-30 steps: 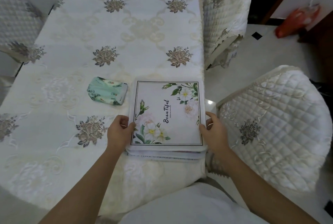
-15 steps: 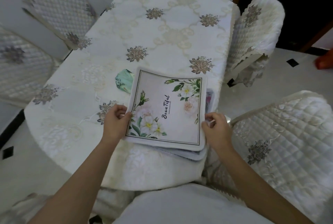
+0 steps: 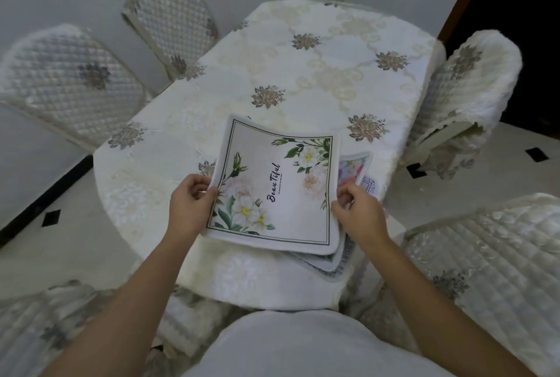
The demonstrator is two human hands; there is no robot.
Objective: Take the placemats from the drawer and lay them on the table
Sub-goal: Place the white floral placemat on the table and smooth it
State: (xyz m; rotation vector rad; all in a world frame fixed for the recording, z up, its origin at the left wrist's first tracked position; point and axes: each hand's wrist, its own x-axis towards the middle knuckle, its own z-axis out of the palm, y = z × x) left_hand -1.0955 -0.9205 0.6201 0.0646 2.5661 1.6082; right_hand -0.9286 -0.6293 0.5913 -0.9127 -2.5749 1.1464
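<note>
A white square placemat [image 3: 274,185] printed with flowers and the word "Beautiful" is lifted off the stack, its far edge curled upward. My left hand [image 3: 191,203] pinches its left edge and my right hand [image 3: 359,214] pinches its right edge. Under it, the rest of the placemat stack [image 3: 348,252] lies at the table's near right edge, with coloured prints peeking out on the right. The table [image 3: 318,79] wears a cream tablecloth with grey-gold flower motifs. The lifted mat hides whatever lies behind it.
Quilted, cover-draped chairs surround the table: two at the left [image 3: 69,82] [image 3: 169,22], one at the far right [image 3: 466,88], one at the near right [image 3: 491,270] and one at the near left [image 3: 45,322]. The tiled floor [image 3: 60,240] shows on both sides.
The top placemat has been raised off the stack and shifted left, uncovering the mats beneath. The view has pulled back, and the green packet is now hidden behind the mat.
</note>
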